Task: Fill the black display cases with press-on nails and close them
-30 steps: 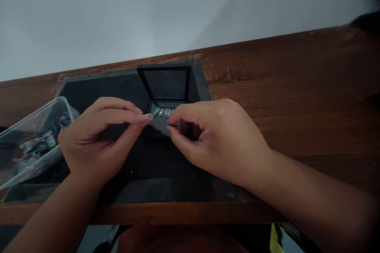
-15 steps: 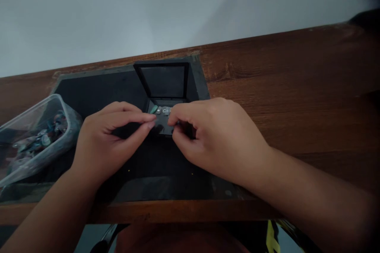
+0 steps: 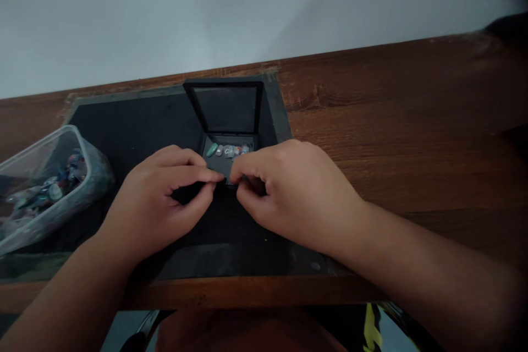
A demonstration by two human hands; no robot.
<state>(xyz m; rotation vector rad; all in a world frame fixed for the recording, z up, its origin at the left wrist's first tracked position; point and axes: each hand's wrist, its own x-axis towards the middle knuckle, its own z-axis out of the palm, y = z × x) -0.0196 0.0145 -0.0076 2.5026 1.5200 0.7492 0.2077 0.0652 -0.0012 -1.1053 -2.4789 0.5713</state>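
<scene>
A small black case [image 3: 261,105] stands on the dark mat with its clear-windowed lid raised. Along the back of its grey inside lies a row of small pieces: a green oval stone [image 3: 212,149] at the left, then a pale stone [image 3: 220,150] and several whitish and coloured ones. My left hand [image 3: 165,195] reaches to the case's front edge, thumb and forefinger closed together. Opposite it, my right hand [image 3: 284,184] has its fingers curled in a pinch at the front right of the case. Whatever lies between either hand's fingertips is hidden.
At the left, a clear plastic tub [image 3: 88,176] holds many small packed pieces. Beneath the case lies a black mat [image 3: 136,121] on a brown wooden table [image 3: 391,110]. A pale wall [image 3: 165,16] rises behind.
My left hand has moved slightly right and down to the case's front edge. My right hand has shifted a little left, and more of the stone row shows.
</scene>
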